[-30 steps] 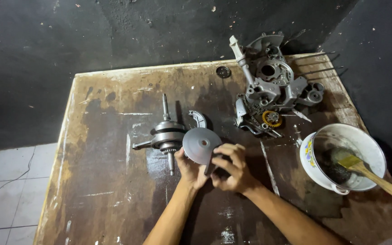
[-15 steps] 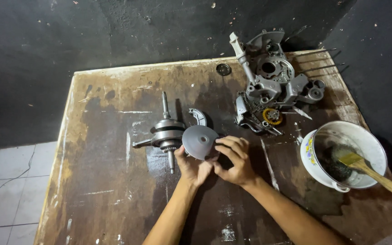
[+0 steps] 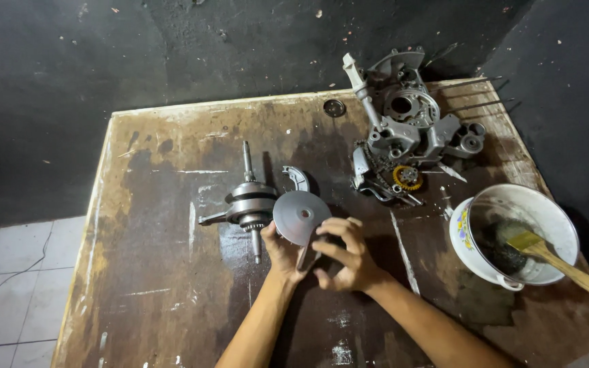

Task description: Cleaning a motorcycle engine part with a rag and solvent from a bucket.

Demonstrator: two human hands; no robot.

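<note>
- Both your hands meet near the middle of the worn brown surface (image 3: pixel 158 286), working one grey metal disc (image 3: pixel 300 216) between them.
- Your left hand (image 3: pixel 282 253) sits under and behind the disc, its grip closed on the lower edge, thumb up against the rim.
- Your right hand (image 3: pixel 345 255) comes in from the right, fingers (image 3: pixel 339 226) curled over; the grip pinches at the disc's lower right, where a darker piece shows between your fingers, too hidden to tell what it is.
- The disc is tilted, its smooth conical face turned up towards the camera, small hole at its centre.
- Just left of the disc, lying on the surface: a crankshaft (image 3: pixel 248 202), its long shaft pointing away from you, a shorter stub pointing towards you.
- Just behind the disc, a small curved metal piece (image 3: pixel 296 177).
- Far right corner, against the dark wall: a grey engine crankcase (image 3: pixel 407 123), with a small yellow gear (image 3: pixel 407 177) and a chain at its near edge.
- A small round ring (image 3: pixel 334 108) lies alone near the back edge.
- To your right, well apart from your hands: a white bowl (image 3: pixel 475 232) with dark liquid, and a wooden-handled brush (image 3: pixel 547 253) resting in it.
</note>
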